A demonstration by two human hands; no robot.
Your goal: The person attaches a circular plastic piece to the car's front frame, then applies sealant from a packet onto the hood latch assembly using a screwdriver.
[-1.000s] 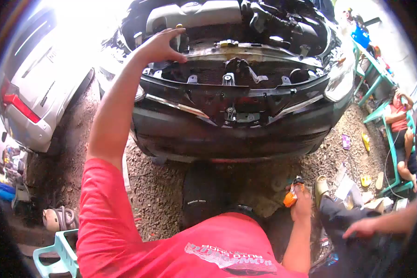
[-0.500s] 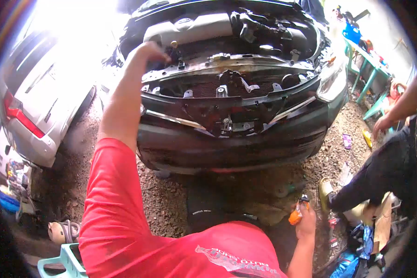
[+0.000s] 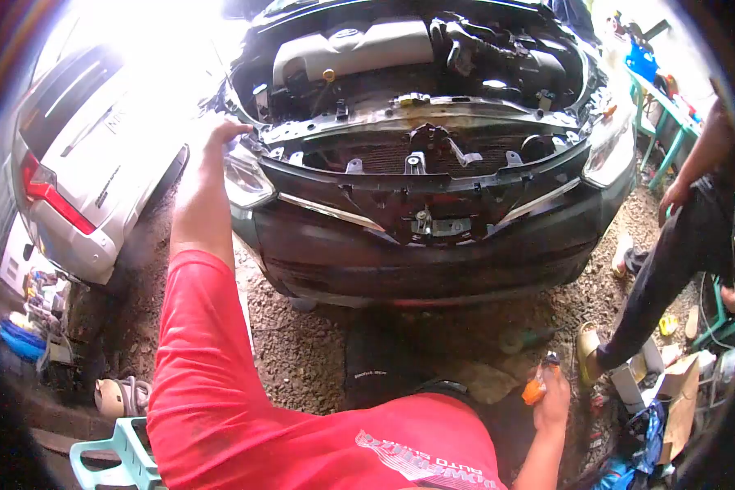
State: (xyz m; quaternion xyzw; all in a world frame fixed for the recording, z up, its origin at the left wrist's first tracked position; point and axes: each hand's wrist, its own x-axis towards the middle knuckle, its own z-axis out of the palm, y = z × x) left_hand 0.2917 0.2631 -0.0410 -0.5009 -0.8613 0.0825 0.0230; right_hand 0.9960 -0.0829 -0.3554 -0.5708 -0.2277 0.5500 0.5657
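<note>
A dark car point(image 3: 416, 261) stands in front of me with its hood up, showing the engine cover point(image 3: 351, 53) and the bare upper front panel. My left hand point(image 3: 227, 133) is at the top of the headlight point(image 3: 249, 181) on the left side; the finger that shows is stretched out, and I see nothing held. Whether it touches the headlight I cannot tell. Low on the right, my right hand point(image 3: 553, 396) is closed round an orange tool point(image 3: 534, 392) with a dark end, its exact kind unclear. The other headlight point(image 3: 611, 155) sits at the car's right corner.
A white vehicle point(image 3: 73, 188) is parked at the left. On the right stands another person point(image 3: 670, 269) in dark trousers, near a green table point(image 3: 670, 110) with things on it. A cardboard box point(image 3: 679, 400) lies below. A pale green stool point(image 3: 126, 457) is at lower left.
My left hand has moved from over the engine bay down and left to the headlight. The view has shifted slightly. The other person has stepped, and my right hand still holds the orange tool.
</note>
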